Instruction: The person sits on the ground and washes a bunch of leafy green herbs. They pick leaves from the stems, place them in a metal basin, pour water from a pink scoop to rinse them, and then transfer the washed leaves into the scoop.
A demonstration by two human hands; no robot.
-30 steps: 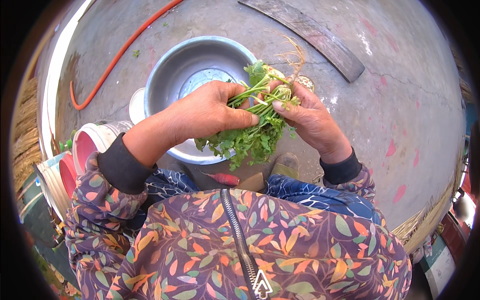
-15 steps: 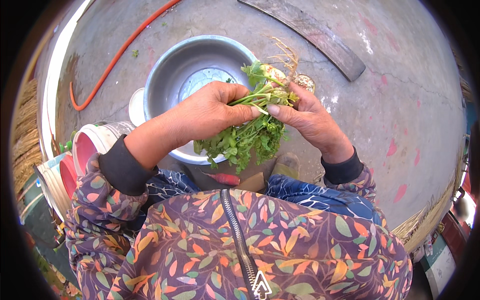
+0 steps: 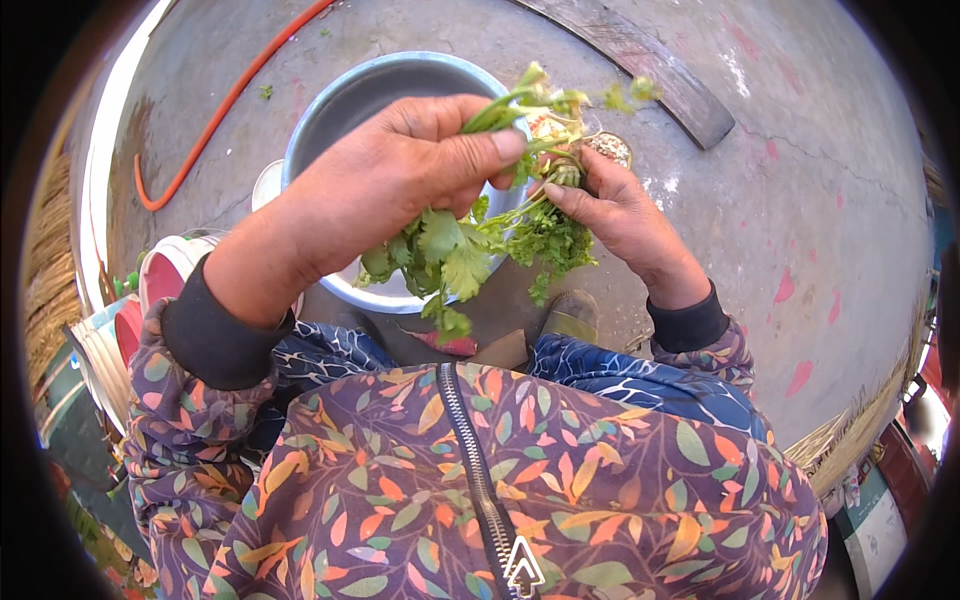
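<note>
My left hand [image 3: 400, 160] pinches several green, leafy herb stems [image 3: 460, 258], raised over the right side of a wide blue-grey basin [image 3: 305, 130]. Their broad leaves hang below the hand. In my right hand [image 3: 625, 220], to the right of the basin, is the rest of the leafy herb bunch [image 3: 555, 240], gripped between thumb and fingers near its stem ends. Some stems cross between the two hands, so I cannot tell whether the two portions are fully apart. The left hand and the leaves hide much of the basin's inside.
An orange-red hose [image 3: 215, 115] curves over the concrete at the far left. At the far right lies a dark curved plank [image 3: 660, 65]. A small round container with speckled contents [image 3: 610, 148] sits beyond my right hand. White buckets [image 3: 165, 270] stand at the left. A red object [image 3: 445, 343] lies near my feet.
My left hand has lifted and tilted, drawing several stems up and away from the bunch. My right hand stays nearly in place. The pale roots seen above it before no longer show clearly.
</note>
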